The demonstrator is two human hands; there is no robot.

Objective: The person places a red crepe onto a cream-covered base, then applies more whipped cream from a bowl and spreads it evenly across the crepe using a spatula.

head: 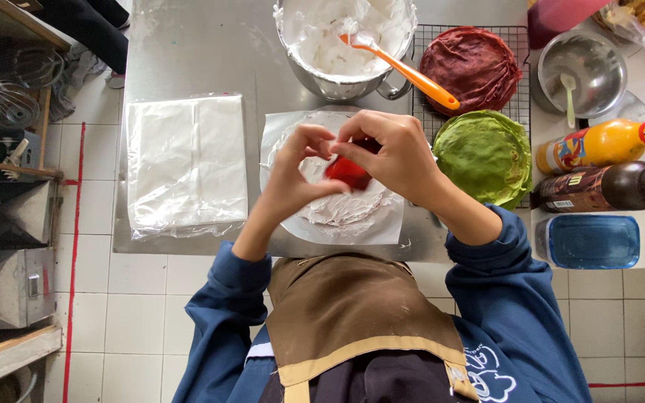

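Note:
Both of my hands meet over a clear plastic sheet (382, 224) spread with white cream (337, 209). My left hand (293, 175) and my right hand (393, 153) pinch a small red piece (346, 172), likely a strawberry, just above the cream. Behind them stands a metal mixing bowl (337, 86) of white cream with an orange-handled spatula (412, 75) resting in it.
A stack of plastic sheets (186, 164) lies to the left on the steel table (188, 52). A wire rack (520, 33) holds a dark red crepe stack (472, 67) and a green one (484, 155). Sauce bottles (599, 145), a blue-lidded box (595, 240) and a small steel bowl (584, 71) sit right.

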